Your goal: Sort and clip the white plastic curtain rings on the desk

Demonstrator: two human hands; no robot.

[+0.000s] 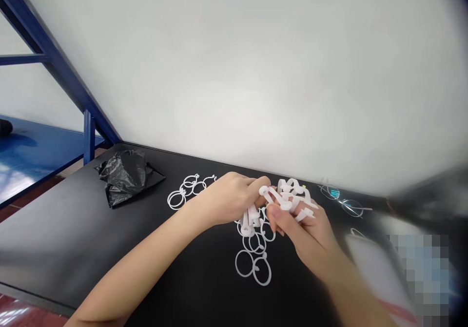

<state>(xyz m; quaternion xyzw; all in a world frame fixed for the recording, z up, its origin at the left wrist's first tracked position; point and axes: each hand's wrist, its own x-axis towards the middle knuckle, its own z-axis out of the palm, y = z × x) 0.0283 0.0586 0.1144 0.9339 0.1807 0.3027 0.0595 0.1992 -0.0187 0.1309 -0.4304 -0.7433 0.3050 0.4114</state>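
Both my hands meet over a black table [73, 229]. My left hand [234, 198] is closed, its fingers pinching a white plastic clip piece [268, 193]. My right hand [303, 227] is closed around a bunch of white plastic clips [292, 195], thumb pressed against them. Under and between the hands, a chain of white plastic rings [254, 256] hangs down and lies on the table. A second group of linked white rings [186, 190] rests on the table just left of my left hand.
A crumpled black plastic bag [124, 176] lies at the table's back left. A pair of glasses [343, 201] sits at the back right by the white wall. A blue metal frame [54, 59] stands to the left. The right edge is blurred.
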